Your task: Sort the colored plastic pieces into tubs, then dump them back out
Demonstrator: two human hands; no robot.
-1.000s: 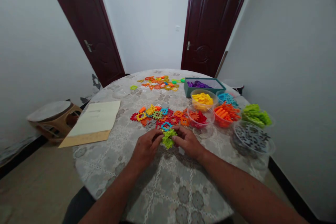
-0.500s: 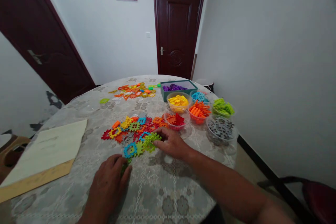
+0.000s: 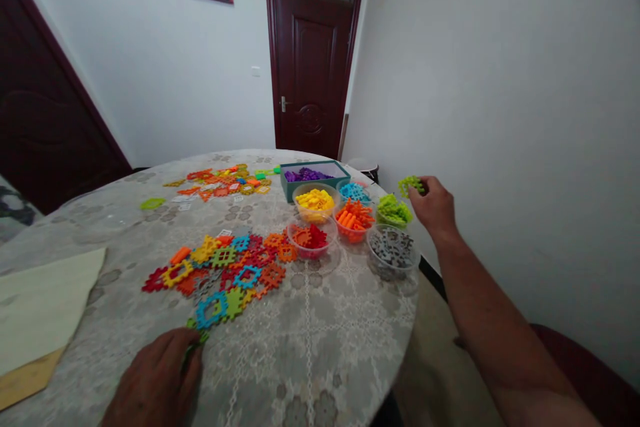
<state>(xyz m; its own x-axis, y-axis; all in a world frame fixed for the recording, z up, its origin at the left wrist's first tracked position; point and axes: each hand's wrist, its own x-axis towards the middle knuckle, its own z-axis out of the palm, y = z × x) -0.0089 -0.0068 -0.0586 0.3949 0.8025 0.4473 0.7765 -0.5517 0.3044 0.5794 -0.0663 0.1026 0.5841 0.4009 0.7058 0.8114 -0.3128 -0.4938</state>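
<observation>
My right hand (image 3: 434,208) is raised at the right, closed on a lime-green notched building piece (image 3: 410,185), just above and right of the bowl of lime-green pieces (image 3: 394,211). Low at the left, my left hand (image 3: 157,373) pinches a green notched piece (image 3: 199,336) that its fingers partly cover. A blue square frame piece (image 3: 211,309) lies by its fingertips, beside a flat green piece (image 3: 233,304). Beyond them spreads a loose pile of red, orange, yellow, grey and blue pieces (image 3: 273,275).
Clear bowls hold yellow (image 3: 315,201), orange (image 3: 354,216), blue (image 3: 355,192), red (image 3: 316,237) and grey pieces (image 3: 393,247). Behind them stands a teal box (image 3: 288,190) of purple pieces. More pieces (image 3: 220,183) lie at the back left; paper (image 3: 45,300) lies at the left.
My right hand has lifted the lime-green piece off the near pile and carried it right, over to the green bowl. My left hand stays low by the pile. The view has turned right.
</observation>
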